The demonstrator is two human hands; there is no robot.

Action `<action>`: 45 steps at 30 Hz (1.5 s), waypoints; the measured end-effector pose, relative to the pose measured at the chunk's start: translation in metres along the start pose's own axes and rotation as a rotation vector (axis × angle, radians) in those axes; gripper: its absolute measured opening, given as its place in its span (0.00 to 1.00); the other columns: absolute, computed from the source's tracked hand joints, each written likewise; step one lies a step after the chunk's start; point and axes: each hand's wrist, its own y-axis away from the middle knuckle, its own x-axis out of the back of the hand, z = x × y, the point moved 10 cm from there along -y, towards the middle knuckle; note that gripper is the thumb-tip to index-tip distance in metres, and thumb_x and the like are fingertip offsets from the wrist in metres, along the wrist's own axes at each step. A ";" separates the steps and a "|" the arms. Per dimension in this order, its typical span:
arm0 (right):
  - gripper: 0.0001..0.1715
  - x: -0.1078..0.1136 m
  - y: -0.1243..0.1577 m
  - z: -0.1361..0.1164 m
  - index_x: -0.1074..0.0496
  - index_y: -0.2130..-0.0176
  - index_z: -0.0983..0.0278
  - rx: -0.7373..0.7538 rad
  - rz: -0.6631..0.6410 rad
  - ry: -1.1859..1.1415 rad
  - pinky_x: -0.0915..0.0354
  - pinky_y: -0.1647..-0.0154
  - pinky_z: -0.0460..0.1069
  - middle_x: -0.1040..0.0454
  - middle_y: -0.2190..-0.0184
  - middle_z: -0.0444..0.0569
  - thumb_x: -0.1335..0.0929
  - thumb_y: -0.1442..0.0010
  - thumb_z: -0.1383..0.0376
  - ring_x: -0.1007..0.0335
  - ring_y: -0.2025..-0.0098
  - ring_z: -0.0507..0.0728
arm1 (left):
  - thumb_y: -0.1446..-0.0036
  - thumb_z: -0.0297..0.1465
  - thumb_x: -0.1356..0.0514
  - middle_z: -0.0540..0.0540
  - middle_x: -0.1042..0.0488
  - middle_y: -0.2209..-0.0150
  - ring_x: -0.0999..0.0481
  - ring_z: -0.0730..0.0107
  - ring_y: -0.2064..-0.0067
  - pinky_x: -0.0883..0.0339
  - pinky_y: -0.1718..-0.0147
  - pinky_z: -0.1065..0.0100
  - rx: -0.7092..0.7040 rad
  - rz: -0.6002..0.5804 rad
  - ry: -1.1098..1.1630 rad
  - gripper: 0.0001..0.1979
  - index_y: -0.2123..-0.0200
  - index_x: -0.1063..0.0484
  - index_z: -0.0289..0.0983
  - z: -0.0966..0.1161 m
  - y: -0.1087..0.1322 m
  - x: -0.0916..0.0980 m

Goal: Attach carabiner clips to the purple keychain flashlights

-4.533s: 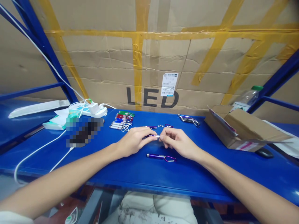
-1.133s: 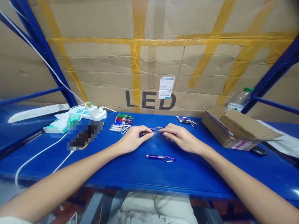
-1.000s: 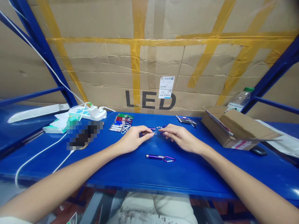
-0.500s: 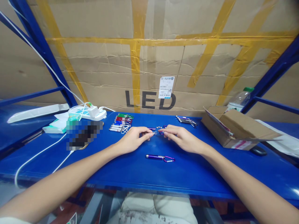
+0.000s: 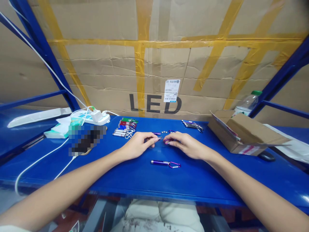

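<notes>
My left hand (image 5: 138,145) rests on the blue table (image 5: 135,180), its fingertips pinched around a small purple flashlight body with a silver ring end. My right hand (image 5: 185,144) lies just to its right, fingers closed on a purple carabiner clip (image 5: 166,141). The two hands almost meet at the middle. A whole purple keychain flashlight (image 5: 165,163) lies on the table just in front of both hands. Behind the hands sit a few small button cells (image 5: 164,131) and another purple piece (image 5: 156,133).
A pile of coloured keychain flashlights (image 5: 125,126) lies back left, a smaller bundle (image 5: 192,125) back right. An open cardboard box (image 5: 243,134) and a bottle (image 5: 246,103) stand right. A power strip (image 5: 93,116) with white cables sits left. A large LED carton (image 5: 154,64) forms the backdrop.
Both hands have drifted slightly nearer me on the table over the last second. The right hand now shows the purple carabiner at its fingertips; 4.5 s ago both hands were lower, on one flashlight.
</notes>
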 end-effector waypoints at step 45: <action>0.15 -0.002 0.002 -0.029 0.26 0.42 0.58 0.067 0.097 -0.038 0.27 0.46 0.53 0.16 0.49 0.50 0.35 0.23 0.57 0.18 0.50 0.60 | 0.29 0.40 0.40 0.47 0.16 0.65 0.19 0.65 0.62 0.30 0.58 0.68 -0.063 -0.088 0.048 0.14 0.57 0.18 0.37 0.004 0.002 -0.013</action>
